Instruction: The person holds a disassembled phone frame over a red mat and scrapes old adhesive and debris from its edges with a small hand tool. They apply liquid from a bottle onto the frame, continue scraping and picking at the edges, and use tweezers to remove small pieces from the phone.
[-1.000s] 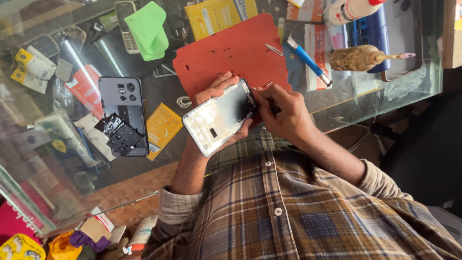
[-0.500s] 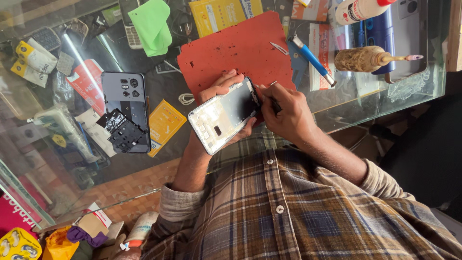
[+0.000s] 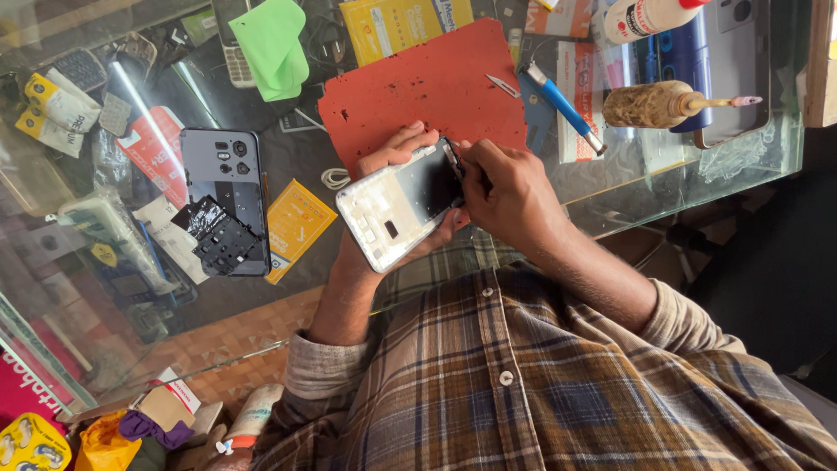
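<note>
My left hand [image 3: 397, 153] cradles an opened phone [image 3: 397, 209] from below; it has a pale frame and a dark inner face, and it is tilted over the red mat's near edge. My right hand [image 3: 510, 192] is closed on a thin small tool, too small to tell which kind, pressed against the phone's upper right corner. Both hands hover just above the glass table [image 3: 663, 187], in front of my plaid shirt.
A red work mat [image 3: 418, 83] lies behind the hands. Left of them lie a dark phone back cover [image 3: 218, 170] with a black plastic part [image 3: 222, 244], a yellow packet [image 3: 296, 227] and a green cloth [image 3: 275, 44]. To the right are a blue-handled tool [image 3: 562, 105] and a brown glue bottle [image 3: 649, 105].
The phone has tilted slightly in my left hand, showing more of its dark inside. My right hand stays at its upper corner.
</note>
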`<state>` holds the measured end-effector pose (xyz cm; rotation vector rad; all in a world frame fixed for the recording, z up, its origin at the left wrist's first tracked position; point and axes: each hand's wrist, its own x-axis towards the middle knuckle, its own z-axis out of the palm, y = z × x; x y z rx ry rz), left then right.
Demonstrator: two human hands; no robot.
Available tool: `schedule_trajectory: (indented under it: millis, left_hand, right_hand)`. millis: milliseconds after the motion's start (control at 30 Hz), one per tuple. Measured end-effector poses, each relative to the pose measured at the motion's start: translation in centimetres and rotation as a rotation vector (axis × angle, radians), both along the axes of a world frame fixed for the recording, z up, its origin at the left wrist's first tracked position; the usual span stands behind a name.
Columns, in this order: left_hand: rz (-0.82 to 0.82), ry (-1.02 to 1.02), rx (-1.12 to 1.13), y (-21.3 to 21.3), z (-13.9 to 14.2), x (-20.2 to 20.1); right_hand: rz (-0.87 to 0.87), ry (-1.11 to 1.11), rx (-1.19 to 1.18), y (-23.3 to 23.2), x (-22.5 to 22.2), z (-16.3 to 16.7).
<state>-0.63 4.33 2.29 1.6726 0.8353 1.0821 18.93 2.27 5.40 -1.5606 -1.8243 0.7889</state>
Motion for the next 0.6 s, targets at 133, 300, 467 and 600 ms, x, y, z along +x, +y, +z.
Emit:
schedule_trajectory:
  millis: [133,300,467,600]
  left_hand:
    - [0.007,0.086,0.077,0.6,0.6,-0.4]
    - [-0.020,0.060,0.035,0.9,0.8,-0.4]
    - [-0.022,0.090,0.072,0.9,0.4,-0.4]
    - [-0.031,0.065,0.042,0.8,0.1,-0.5]
  right_hand:
    - [-0.008,-0.038,-0.088,0.3,-0.1,0.6]
    - [0.026,-0.003,-0.049,0.6,-0.1,1.3]
    - [0.025,-0.021,-0.067,0.9,-0.1,1.3]
    - [0.033,-0.033,-0.020,0.9,-0.1,0.9]
